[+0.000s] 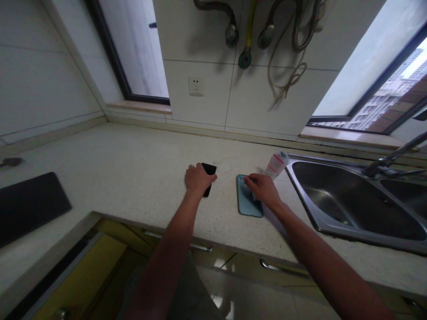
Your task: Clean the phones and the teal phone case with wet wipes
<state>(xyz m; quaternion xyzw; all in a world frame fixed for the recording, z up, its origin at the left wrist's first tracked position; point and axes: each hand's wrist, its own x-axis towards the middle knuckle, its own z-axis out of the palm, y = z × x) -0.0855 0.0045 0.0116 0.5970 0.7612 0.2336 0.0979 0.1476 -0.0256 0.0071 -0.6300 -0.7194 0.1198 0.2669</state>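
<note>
Grips black phone (210, 169) with left hand (197, 179), fingers curled round it. Presses right hand (263, 189), fingers flat, on blue phone case (246, 206).

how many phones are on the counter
2: a black phone under the left hand, a blue phone under the right hand beside the sink. None look hidden.
</note>
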